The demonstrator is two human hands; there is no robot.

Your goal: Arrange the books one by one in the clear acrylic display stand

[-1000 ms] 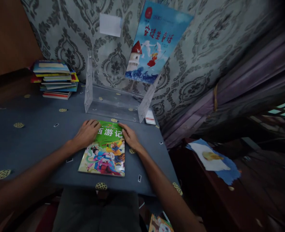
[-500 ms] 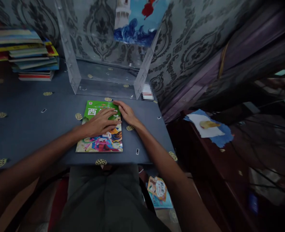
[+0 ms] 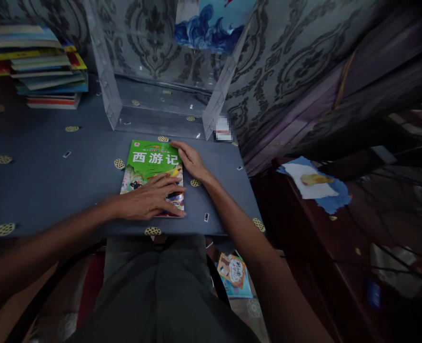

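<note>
Fingers [image 3: 175,189] of the left hand [image 3: 148,199] lie spread across the lower half of the book [image 3: 155,157], clasping nothing; the right hand [image 3: 190,161] rests loosely, fingers straight, against its edge at two o'clock. The book lies flat on the table [image 3: 93,174], near the rim at six; a drag that way by the left palm could send it over. Count, clocked from the book: two hands, one clear stand [image 3: 110,102] at twelve, one pile [image 3: 50,66] between ten and eleven, too blurred to number, two lower books [image 3: 232,274] near five.
</note>
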